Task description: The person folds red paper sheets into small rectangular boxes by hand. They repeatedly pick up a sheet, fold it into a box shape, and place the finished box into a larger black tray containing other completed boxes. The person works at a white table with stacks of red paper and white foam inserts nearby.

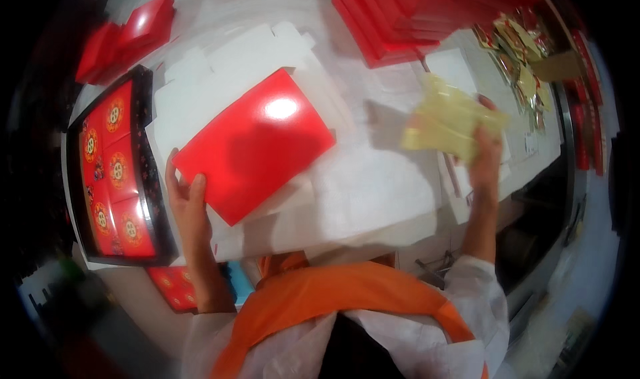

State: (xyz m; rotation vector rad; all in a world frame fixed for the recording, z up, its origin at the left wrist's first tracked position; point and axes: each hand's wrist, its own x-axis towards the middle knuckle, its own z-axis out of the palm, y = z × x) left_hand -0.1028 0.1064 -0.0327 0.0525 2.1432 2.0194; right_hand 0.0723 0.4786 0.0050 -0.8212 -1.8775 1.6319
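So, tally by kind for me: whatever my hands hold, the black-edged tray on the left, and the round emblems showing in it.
Red panel, in the left hand: 1
Yellow packet, in the right hand: 1
Black-edged tray: 1
Round emblems showing: 5
Total: 8

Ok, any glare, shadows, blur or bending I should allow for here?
Head view: white glare on the upper part of the red panel, with a dark shadow below it; another shadow on the white tabletop, left of the yellow packet; packet and right hand look soft; the tabletop's near edge bows, and the picture's rim goes black.
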